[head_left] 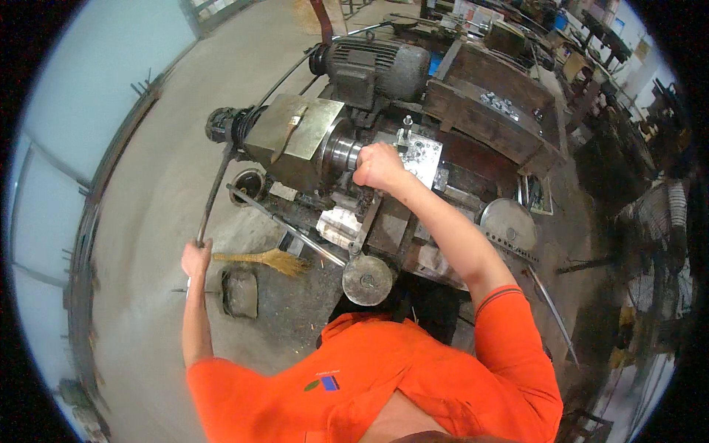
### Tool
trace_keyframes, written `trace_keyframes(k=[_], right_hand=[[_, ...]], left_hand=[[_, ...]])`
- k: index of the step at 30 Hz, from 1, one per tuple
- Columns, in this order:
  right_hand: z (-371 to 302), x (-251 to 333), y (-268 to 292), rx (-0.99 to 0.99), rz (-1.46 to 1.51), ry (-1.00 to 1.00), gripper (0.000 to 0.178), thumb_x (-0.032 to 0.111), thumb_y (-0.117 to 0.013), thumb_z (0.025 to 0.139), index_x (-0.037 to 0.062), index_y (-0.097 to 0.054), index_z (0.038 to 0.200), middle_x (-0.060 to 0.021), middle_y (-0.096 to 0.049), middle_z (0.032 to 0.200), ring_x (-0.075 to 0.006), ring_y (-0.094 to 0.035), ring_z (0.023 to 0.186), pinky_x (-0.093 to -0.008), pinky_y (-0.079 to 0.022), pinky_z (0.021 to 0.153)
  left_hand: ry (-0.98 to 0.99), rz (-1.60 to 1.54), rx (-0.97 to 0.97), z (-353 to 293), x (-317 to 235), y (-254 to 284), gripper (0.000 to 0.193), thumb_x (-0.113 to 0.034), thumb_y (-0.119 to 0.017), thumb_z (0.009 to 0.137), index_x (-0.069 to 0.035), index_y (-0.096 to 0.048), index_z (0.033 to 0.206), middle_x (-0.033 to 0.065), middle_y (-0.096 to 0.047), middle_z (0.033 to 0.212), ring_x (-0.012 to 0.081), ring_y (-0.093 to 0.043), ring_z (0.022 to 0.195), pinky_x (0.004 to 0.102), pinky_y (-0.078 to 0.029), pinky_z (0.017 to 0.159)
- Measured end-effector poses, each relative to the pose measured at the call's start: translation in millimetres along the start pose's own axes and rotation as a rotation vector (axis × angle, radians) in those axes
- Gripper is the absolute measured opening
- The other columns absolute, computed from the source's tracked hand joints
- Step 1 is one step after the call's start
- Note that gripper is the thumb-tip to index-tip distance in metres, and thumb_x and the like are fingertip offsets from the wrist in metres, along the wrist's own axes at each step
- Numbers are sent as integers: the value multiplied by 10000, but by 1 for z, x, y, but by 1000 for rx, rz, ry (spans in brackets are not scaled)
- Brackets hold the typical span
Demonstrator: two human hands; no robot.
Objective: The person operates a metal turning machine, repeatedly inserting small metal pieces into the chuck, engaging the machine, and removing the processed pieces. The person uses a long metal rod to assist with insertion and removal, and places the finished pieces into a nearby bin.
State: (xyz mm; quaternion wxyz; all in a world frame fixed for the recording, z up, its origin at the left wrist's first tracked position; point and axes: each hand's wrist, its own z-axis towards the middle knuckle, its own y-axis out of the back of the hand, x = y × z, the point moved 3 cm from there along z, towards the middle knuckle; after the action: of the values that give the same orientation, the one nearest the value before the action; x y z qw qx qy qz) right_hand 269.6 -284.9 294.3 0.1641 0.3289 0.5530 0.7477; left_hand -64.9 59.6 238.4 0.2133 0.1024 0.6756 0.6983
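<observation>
My left hand (196, 260) is out to the left, its fingers wrapped round the lower end of a long dark rod (215, 190). From there the rod slants up to the left end of a lathe-like machine's headstock (284, 125). At the headstock's right side, my right hand (378, 167) is closed in front of a shiny round metal spindle (344, 155). Whatever its fingers hold is hidden behind the fist. A small brush (289, 134) with a wooden handle lies on the headstock's sheet-metal cover. Just right of my right hand is a metal tool plate (421, 159) with an upright bolt.
A metal bar (288, 225) slants across the machine's near side to a round disc (367, 280). A straw broom (273, 260) and a dark container (240, 292) are on the floor. Behind stand a motor (377, 70) and a metal bin (480, 107) with small parts.
</observation>
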Motion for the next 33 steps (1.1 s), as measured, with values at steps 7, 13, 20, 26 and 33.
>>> trace_keyframes(k=[7, 13, 20, 26, 33], right_hand=[[-1, 10, 11, 167, -105, -15, 298, 233, -607, 558, 31, -674, 767, -180, -651, 824, -332, -616, 822, -382, -497, 765], [-2, 14, 7, 186, -127, -15, 315, 261, -627, 587, 32, -675, 798, -162, -652, 840, -328, -599, 858, -398, -476, 799], [-18, -28, 72, 59, -33, -105, 296, 227, -603, 568, 33, -684, 776, -210, -632, 858, -367, -584, 850, -397, -479, 788], [-48, -180, 159, -441, -311, -357, 455, 239, -595, 586, 145, -658, 1027, -188, -587, 1063, -362, -523, 1023, -427, -425, 884], [-78, -219, 134, -303, -467, -496, 741, 206, -615, 608, 171, -403, 1318, -164, -405, 1331, -318, -361, 1245, -475, -219, 1058]], left_hand=[[23, -98, -27, -52, -27, 2, 417, -411, -632, 686, -30, -624, 856, 210, -632, 856, 377, -603, 845, 447, -467, 741], [-214, -401, 295, -18, -18, -1, 273, -243, -648, 704, 17, -573, 744, 105, -551, 524, 196, -595, 481, 351, -484, 492], [-241, -698, 419, 12, -23, -25, 189, -128, -618, 741, 41, -576, 814, 99, -568, 560, 194, -581, 476, 325, -476, 465], [-183, -788, 384, 15, -28, -41, 154, -89, -610, 773, 34, -520, 798, 79, -527, 549, 170, -533, 434, 308, -448, 421], [-224, -811, 375, 10, -22, -28, 230, -153, -638, 774, 34, -518, 834, 84, -541, 580, 174, -547, 492, 297, -449, 475]])
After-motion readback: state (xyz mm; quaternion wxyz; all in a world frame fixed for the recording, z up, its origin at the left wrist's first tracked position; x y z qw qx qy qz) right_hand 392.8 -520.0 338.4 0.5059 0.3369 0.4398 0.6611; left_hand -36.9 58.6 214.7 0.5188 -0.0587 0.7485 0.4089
